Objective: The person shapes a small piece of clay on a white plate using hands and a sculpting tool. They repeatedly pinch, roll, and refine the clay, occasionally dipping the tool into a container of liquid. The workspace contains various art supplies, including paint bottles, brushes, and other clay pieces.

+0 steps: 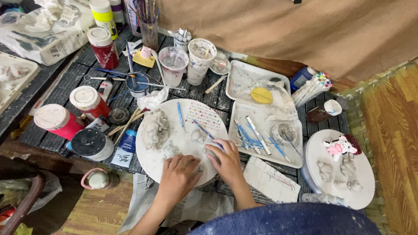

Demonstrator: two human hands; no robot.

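Both hands work w/ grey clay on the round white board (150,163), mid-scene. Left hand (179,174) lies palm-down at the board's near edge, fingers curled over sthg small; can't tell if it grips or just presses. Right hand (226,160) sits just beside it, fingers bent round a thin blue-handled tool (204,130) whose far end points up-left across the board. A small pale clay figure (197,136) stands just far of the hands, apart from them. The big lump of raw grey clay (156,127) rests on the board's left part, mostly unused.

Progress, as I judge it: on the white round plate (365,191) at right, several unpainted small clay figures (337,174) look shaped, plus one painted pink-and-white figure (340,146). So some pieces done; the one on the board looks half-formed, lots of clay left, most figures unpainted.
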